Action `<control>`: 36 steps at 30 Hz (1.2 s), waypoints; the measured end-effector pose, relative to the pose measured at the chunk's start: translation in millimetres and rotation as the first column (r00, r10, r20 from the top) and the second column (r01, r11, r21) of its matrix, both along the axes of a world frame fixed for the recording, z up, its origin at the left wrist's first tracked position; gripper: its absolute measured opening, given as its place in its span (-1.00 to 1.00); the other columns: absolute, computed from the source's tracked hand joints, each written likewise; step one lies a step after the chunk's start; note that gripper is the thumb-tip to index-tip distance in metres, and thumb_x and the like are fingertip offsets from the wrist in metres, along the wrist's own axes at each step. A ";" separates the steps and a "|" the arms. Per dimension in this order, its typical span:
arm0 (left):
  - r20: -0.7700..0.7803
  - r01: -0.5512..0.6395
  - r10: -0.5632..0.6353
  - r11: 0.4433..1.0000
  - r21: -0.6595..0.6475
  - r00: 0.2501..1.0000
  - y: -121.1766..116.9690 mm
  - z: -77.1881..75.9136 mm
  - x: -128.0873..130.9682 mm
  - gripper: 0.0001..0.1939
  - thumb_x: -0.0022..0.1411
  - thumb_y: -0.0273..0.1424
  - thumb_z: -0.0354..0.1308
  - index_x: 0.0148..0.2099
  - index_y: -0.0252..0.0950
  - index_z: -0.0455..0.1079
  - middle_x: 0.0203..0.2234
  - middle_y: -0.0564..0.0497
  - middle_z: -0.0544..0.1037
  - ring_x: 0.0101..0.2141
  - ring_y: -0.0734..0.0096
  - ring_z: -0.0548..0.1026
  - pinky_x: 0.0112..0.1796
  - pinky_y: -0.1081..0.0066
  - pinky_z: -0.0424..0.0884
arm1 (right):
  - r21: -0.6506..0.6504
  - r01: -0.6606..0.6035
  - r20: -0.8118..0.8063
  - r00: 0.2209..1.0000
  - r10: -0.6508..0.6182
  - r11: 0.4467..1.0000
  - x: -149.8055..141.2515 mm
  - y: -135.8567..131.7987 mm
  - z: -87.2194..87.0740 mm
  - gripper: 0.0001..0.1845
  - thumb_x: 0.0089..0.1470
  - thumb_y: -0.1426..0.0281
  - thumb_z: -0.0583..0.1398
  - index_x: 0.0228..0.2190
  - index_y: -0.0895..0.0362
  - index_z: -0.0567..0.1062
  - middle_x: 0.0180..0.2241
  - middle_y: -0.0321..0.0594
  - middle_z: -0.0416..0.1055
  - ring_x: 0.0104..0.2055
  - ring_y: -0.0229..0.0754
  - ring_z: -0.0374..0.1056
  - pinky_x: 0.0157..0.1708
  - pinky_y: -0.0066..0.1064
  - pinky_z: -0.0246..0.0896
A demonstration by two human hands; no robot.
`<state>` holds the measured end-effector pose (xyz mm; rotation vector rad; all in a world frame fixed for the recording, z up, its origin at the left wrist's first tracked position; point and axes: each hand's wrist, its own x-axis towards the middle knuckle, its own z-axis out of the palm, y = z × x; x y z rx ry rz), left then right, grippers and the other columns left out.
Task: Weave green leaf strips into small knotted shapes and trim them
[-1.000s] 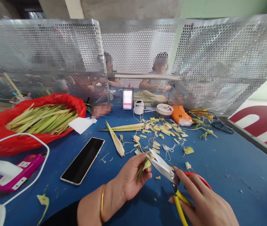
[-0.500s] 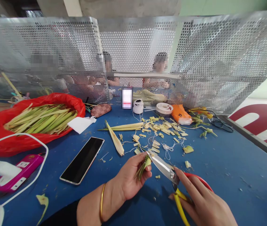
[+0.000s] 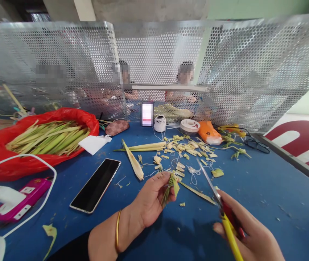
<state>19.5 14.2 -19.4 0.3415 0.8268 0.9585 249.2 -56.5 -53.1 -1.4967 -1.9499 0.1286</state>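
Pinched in my left hand (image 3: pixel 153 199) is a small woven leaf piece (image 3: pixel 173 183), green and pale yellow, with thin strands hanging toward the palm. My right hand (image 3: pixel 248 228) grips scissors (image 3: pixel 215 195) with red and yellow handles; the blades look closed together and point up and away, apart from the leaf piece. Between the hands a narrow leaf strip (image 3: pixel 198 192) stretches across the blue table (image 3: pixel 143 235). Beyond them lie leaf offcuts (image 3: pixel 188 146) and tangled white string (image 3: pixel 195 173).
At left are a red plastic bag (image 3: pixel 59 157) of long leaves, a purple power strip (image 3: pixel 21 199) and a black-screened phone (image 3: pixel 96 185). A string ball (image 3: pixel 160 124), tape roll (image 3: pixel 189 126) and orange packet (image 3: pixel 209 132) stand before a perforated metal screen (image 3: pixel 160 47). People sit behind it.
The scissors have moved right, away from the leaf piece, and turned edge-on. A narrow leaf strip now lies between the hands. The left hand has turned the leaf piece slightly.
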 end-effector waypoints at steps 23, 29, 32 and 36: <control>-0.495 0.219 0.061 0.845 0.487 0.867 -3.8 8.2 -3.7 -0.83 -0.04 -0.42 0.32 -0.35 -0.32 0.43 -0.50 0.08 0.46 -0.48 0.56 0.32 -0.43 0.50 0.24 | -0.165 -0.251 0.226 0.932 0.284 0.954 24.2 1.3 49.4 -0.37 0.00 0.14 0.28 0.10 0.02 0.40 -0.15 -0.11 0.56 -0.33 -0.14 0.56 -0.45 -0.58 0.47; -0.565 0.275 0.070 0.820 0.502 0.822 -3.9 9.4 -3.5 -0.83 -0.06 -0.42 0.29 -0.38 -0.33 0.38 -0.50 0.06 0.45 -0.49 0.55 0.31 -0.44 0.50 0.23 | -0.128 -0.244 0.326 0.905 0.273 0.961 26.5 0.9 49.2 -0.40 0.03 0.20 0.25 0.12 0.04 0.38 -0.14 -0.11 0.56 -0.34 -0.11 0.57 -0.47 -0.52 0.50; -0.588 0.283 0.083 0.817 0.503 0.805 -4.8 10.8 -3.3 -0.84 -0.07 -0.43 0.27 -0.40 -0.33 0.36 -0.51 0.07 0.43 -0.49 0.55 0.30 -0.45 0.50 0.22 | -0.106 -0.257 0.382 0.881 0.278 0.961 28.7 0.9 46.2 -0.42 0.05 0.22 0.23 0.12 0.05 0.39 -0.13 -0.09 0.56 -0.36 -0.09 0.57 -0.49 -0.51 0.49; -0.586 0.282 0.063 0.832 0.478 0.808 -6.0 12.8 -3.0 -0.84 -0.08 -0.43 0.27 -0.41 -0.33 0.35 -0.53 0.09 0.40 -0.49 0.56 0.28 -0.45 0.51 0.21 | -0.069 -0.285 0.439 0.852 0.286 0.956 31.9 1.7 42.9 -0.45 0.10 0.23 0.18 0.12 0.09 0.39 -0.13 -0.04 0.57 -0.30 -0.03 0.57 -0.48 -0.47 0.50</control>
